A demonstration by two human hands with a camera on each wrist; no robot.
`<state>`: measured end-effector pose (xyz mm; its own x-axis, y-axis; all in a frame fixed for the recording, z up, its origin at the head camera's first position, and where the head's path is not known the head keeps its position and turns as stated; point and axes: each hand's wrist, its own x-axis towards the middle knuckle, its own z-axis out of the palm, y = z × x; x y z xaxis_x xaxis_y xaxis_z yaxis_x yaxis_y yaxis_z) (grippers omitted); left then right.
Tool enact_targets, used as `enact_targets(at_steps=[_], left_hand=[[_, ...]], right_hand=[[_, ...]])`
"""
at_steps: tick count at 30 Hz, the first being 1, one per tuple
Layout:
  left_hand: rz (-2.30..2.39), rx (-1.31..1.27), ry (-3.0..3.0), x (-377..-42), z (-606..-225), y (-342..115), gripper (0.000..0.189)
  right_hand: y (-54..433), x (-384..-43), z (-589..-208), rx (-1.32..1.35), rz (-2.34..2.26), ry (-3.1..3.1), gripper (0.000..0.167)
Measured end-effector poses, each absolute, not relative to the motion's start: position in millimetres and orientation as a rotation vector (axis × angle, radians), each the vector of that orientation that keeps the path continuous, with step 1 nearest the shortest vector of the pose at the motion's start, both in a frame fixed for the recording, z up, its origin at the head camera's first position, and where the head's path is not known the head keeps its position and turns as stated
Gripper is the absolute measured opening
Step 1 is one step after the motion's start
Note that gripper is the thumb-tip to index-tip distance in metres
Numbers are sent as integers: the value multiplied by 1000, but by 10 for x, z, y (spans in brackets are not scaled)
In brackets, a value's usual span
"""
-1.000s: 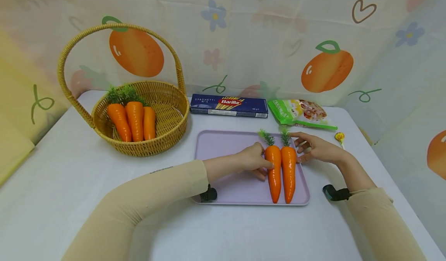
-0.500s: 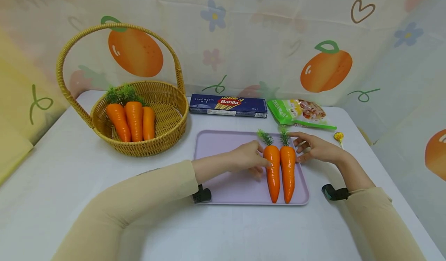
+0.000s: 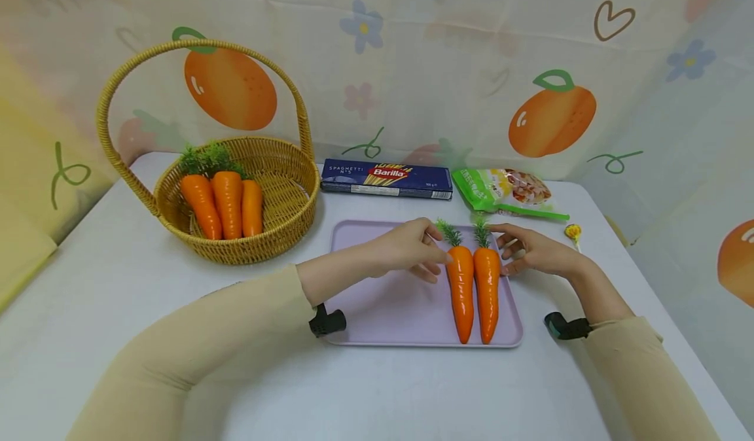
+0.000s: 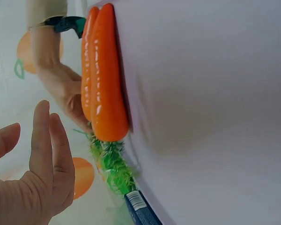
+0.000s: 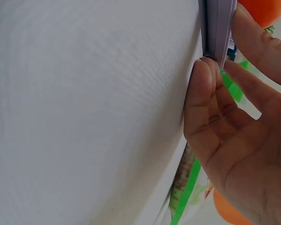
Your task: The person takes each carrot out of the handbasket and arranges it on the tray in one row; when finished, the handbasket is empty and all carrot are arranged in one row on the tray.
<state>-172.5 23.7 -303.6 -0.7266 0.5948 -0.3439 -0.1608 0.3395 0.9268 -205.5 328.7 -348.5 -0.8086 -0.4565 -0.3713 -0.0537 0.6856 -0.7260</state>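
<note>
Two orange carrots with green tops, a left one (image 3: 462, 297) and a right one (image 3: 488, 297), lie side by side at the right end of a lilac tray (image 3: 383, 320). Just left of them, above the tray, is my left hand (image 3: 408, 246); its thumb overlaps the left carrot's shoulder in the head view. In the left wrist view the fingers (image 4: 41, 140) are extended with nothing between them. My right hand (image 3: 533, 251) grips the tray's right edge, thumb (image 5: 257, 44) over the rim and curled fingers against its outer side and underside.
A wicker basket (image 3: 259, 248) with a tall handle stands at the left, with three carrots (image 3: 226, 202) inside. Behind the tray lie a blue spaghetti box (image 3: 385, 179) and a green food packet (image 3: 509, 192). A yellow lollipop (image 3: 573, 233) lies right of my right hand.
My left hand has let go of the left carrot and moved up and left, its fingers loosening. The carrots stay on the tray, and my right hand has stayed at the tray's edge.
</note>
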Motion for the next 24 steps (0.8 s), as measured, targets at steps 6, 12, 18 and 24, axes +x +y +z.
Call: enact_targets(at_steps=[6,12,18,24], left_hand=[[1493,356,1951,-1745,-2919,117,50],[1520,337,1971,-1790,-2798,-5,48],[1529,340,2017,-1822,-2660,-133,47],[1589,339,2050,-1878,-2554,-304,44]], right_hand=[[3288,-2056,-3483,-396,-990,2352,82],[3296,-2056,-3484,-387,-1001,2340,82],[3300,-2057,-3491,-390,-996,2347,82],[3292,-2058,-3484,-386,-997,2347,82]])
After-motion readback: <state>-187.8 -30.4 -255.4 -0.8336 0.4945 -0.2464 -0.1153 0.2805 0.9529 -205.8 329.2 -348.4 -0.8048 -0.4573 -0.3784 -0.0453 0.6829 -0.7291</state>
